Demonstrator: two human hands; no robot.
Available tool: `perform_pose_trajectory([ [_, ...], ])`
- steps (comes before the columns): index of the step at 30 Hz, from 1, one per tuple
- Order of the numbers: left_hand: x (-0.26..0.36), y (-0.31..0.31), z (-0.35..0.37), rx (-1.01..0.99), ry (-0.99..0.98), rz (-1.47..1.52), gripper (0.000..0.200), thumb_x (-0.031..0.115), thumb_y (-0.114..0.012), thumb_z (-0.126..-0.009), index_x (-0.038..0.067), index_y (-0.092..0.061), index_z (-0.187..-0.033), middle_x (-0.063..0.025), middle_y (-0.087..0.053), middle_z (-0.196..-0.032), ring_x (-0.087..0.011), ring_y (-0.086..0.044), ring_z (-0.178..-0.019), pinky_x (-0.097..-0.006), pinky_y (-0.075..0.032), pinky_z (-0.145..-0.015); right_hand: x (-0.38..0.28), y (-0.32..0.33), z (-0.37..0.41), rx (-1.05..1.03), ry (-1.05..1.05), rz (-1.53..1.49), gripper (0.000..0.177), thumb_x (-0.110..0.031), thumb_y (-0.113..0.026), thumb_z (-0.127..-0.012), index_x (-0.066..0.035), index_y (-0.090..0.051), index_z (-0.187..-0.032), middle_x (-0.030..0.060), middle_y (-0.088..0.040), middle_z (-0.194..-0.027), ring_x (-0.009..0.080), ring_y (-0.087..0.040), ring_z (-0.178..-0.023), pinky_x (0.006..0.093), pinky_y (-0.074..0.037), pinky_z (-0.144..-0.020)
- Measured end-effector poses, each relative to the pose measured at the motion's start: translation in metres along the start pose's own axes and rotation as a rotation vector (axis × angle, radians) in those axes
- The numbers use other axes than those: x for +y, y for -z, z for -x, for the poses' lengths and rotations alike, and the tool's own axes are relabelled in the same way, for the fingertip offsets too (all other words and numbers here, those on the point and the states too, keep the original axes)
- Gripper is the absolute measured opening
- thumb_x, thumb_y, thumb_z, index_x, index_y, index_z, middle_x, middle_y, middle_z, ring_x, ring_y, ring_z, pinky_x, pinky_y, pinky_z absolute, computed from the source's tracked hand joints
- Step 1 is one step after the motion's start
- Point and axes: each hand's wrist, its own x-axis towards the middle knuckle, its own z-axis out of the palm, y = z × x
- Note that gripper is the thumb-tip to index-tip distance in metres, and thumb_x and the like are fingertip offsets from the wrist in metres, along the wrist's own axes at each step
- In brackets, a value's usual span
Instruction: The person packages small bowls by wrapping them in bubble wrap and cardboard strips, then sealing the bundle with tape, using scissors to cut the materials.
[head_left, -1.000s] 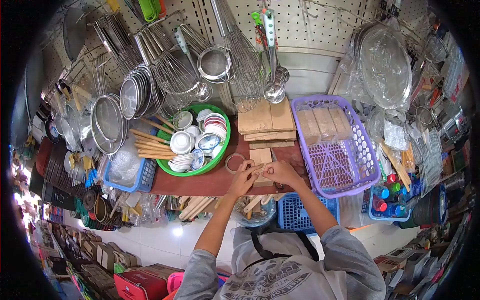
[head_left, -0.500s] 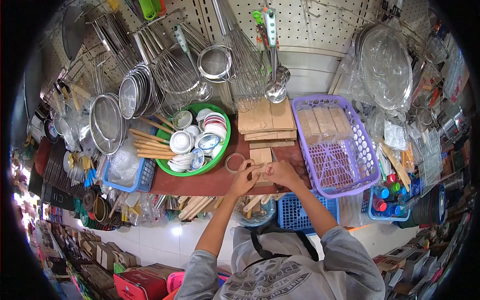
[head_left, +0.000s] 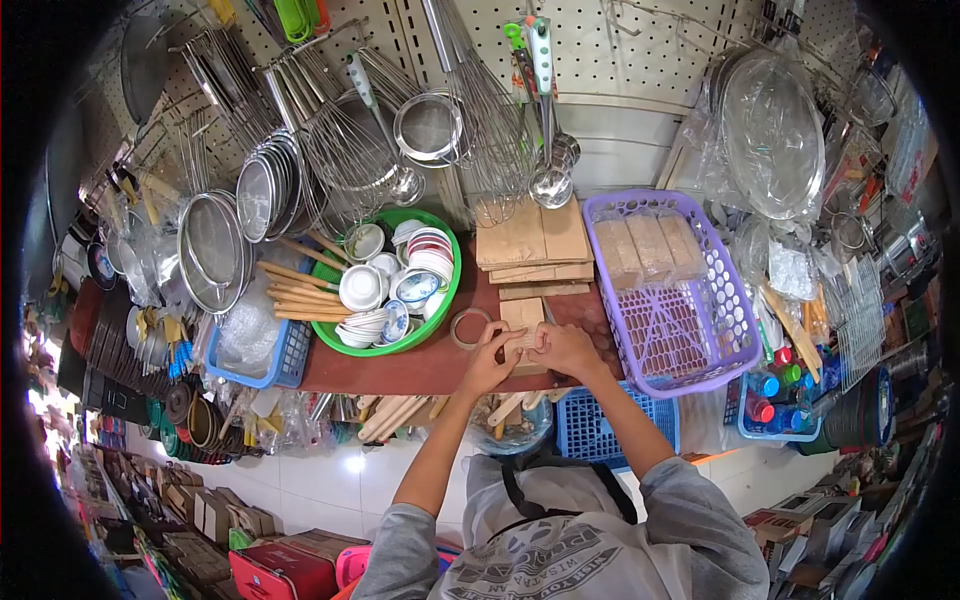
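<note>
A small brown cardboard packet (head_left: 520,313) lies on the reddish-brown tabletop in front of me. My left hand (head_left: 488,362) is at its left side, with thumb and fingers bent together against the cardboard. At the right side, my right hand (head_left: 568,352) is closed, its curled fingers and thumb pressed on the packet's edge. Whether a strip of tape lies between the fingers is too small to see. A roll of tape (head_left: 455,330) lies flat just left of my left hand. A thin dark tool, partly hidden, sits by the packet's right edge.
Flat cardboard pieces (head_left: 530,245) are stacked behind the packet. A purple basket (head_left: 740,345) with wrapped brown packs stands right; a green basin (head_left: 452,285) of small bowls stands left. Whisks (head_left: 490,130) and strainers hang above. A blue crate (head_left: 600,430) is below the table edge.
My right hand has shifted slightly and turned at the packet's right edge. The left hand stays nearly in place on the packet.
</note>
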Motion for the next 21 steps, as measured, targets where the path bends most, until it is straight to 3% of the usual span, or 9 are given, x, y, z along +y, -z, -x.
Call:
perform_pose_trajectory([
  [5,0.002,0.0,0.0,-0.022,0.08,0.103,0.041,0.008,-0.068,-0.084,0.012,-0.064,-0.124,-0.0096,-0.048,-0.114,-0.0221,-0.051,-0.105,-0.0309,-0.043,-0.088,0.01,0.002,0.003,-0.118,-0.173,-0.316,0.048,-0.041,-0.079,-0.073,-0.008,-0.052,-0.092,0.0089,-0.063,-0.076,0.0224,-0.069,-0.068,0.0355,-0.056,-0.056],
  [8,0.0,-0.002,0.002,-0.002,0.116,0.147,0.048,0.009,-0.07,-0.083,0.012,-0.059,-0.129,-0.0081,-0.045,-0.115,-0.0199,-0.047,-0.105,-0.0295,-0.041,-0.09,0.024,-0.009,0.001,-0.161,-0.244,-0.535,0.056,-0.036,-0.082,-0.074,-0.005,-0.045,-0.102,0.0088,-0.057,-0.088,0.0163,-0.065,-0.074,0.0311,-0.059,-0.051],
  [14,0.003,-0.012,0.01,0.176,0.228,0.275,0.068,0.011,-0.074,-0.082,0.014,-0.043,-0.143,-0.0087,-0.047,-0.123,-0.0153,-0.046,-0.096,-0.0281,-0.043,-0.084,0.04,-0.031,0.0,-0.159,-0.211,-0.814,0.052,-0.023,-0.082,-0.078,-0.007,-0.039,-0.102,0.0076,-0.044,-0.106,0.0184,-0.057,-0.094,0.0369,-0.065,-0.062],
  [19,-0.002,-0.012,0.013,0.114,0.349,0.297,0.071,0.015,-0.073,-0.084,0.015,-0.039,-0.146,-0.0099,-0.047,-0.13,-0.0143,-0.047,-0.098,-0.0281,-0.043,-0.086,0.046,-0.042,-0.003,-0.161,-0.179,-0.905,0.048,-0.018,-0.079,-0.081,-0.007,-0.038,-0.104,0.0054,-0.041,-0.102,0.0171,-0.056,-0.091,0.0385,-0.066,-0.064],
  [21,-0.005,-0.014,0.013,0.132,0.315,0.258,0.072,0.011,-0.073,-0.084,0.015,-0.039,-0.147,-0.0087,-0.047,-0.128,-0.0129,-0.047,-0.09,-0.0263,-0.045,-0.082,0.047,-0.042,-0.003,-0.157,-0.169,-0.92,0.049,-0.018,-0.079,-0.081,-0.007,-0.037,-0.105,0.0064,-0.042,-0.103,0.0177,-0.056,-0.091,0.0388,-0.065,-0.065],
])
